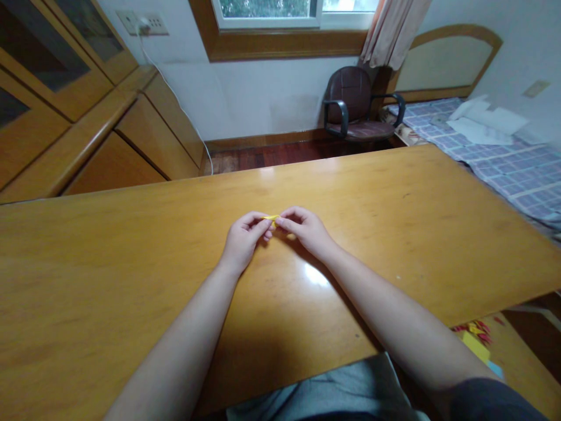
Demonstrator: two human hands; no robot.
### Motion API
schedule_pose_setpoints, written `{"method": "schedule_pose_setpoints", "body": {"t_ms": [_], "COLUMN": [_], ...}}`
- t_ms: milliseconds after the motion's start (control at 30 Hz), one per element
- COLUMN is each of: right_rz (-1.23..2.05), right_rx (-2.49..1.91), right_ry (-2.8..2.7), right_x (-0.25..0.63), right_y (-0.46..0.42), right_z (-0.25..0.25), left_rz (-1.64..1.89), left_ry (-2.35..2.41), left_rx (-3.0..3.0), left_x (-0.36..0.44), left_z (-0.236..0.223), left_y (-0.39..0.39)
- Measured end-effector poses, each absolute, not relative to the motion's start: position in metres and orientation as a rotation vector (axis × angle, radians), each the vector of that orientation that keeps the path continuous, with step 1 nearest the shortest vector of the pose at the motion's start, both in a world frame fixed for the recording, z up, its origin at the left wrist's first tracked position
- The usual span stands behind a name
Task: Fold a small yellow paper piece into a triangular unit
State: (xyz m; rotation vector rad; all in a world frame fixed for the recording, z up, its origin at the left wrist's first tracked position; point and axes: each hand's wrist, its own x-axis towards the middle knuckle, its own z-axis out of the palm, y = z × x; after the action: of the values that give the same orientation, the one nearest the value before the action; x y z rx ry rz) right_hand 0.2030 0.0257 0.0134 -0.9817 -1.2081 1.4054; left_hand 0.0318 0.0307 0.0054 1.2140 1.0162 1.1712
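Observation:
A small piece of folded yellow paper [272, 218] is held up just over the wooden table [131, 263], pinched from both sides. My left hand [243, 237] grips its left end between thumb and index finger. At the other end, the thumb and fingers of my right hand [307, 229] close on it. Fingertips cover part of the paper, so its full shape is hidden.
Lower right, yellow paper sheets [475, 346] and several red and yellow folded pieces [480, 330] lie on a lower surface. Beyond the table stand an office chair [353, 105] and a bed [508, 146]. Cabinets [127, 134] line the left wall.

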Motion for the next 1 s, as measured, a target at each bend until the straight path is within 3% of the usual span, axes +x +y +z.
{"method": "schedule_pose_setpoints", "body": {"t_ms": [733, 1000], "right_rz": [1.522, 1.397], "right_rx": [-0.965, -0.999], "right_ry": [-1.077, -1.184], "right_x": [0.2050, 0.2027], "right_y": [0.0272, 0.0258], "right_z": [0.0104, 0.0092], "left_rz": [1.140, 1.135], "left_ry": [0.937, 0.974], "left_rx": [1.092, 1.145], "left_x": [0.0341, 0.0347], "left_z": [0.0122, 0.0127], "left_y": [0.0301, 0.0295]}}
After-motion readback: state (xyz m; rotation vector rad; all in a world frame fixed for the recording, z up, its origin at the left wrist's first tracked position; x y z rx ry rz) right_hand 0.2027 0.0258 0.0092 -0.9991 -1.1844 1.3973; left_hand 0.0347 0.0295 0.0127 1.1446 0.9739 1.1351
